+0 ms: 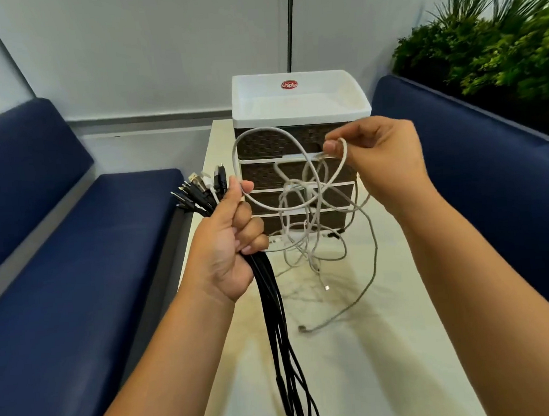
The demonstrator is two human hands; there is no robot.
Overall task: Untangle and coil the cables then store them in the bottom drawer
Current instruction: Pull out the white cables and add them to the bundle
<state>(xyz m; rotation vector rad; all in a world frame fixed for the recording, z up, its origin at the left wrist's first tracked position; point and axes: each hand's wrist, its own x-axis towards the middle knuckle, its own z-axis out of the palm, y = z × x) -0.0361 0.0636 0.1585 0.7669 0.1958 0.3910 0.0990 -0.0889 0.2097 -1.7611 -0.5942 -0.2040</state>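
My left hand point(233, 239) grips a bundle of black cables point(275, 320), their plugs point(201, 188) fanning out above my fist and the cords hanging down over the table. A white cable point(264, 137) loops from my left thumb up and across to my right hand point(378, 166), which pinches it. Below, a tangle of white cables point(309, 225) hangs and trails onto the white table point(388, 361). Behind it stands a drawer unit point(259, 146) with dark woven drawers and a white top tray; its bottom drawer point(272, 224) is closed.
Blue upholstered benches point(78, 284) flank the narrow table on both sides. Green plants point(497, 43) rise behind the right bench. A dark pole point(290, 26) runs up the wall behind the drawer unit.
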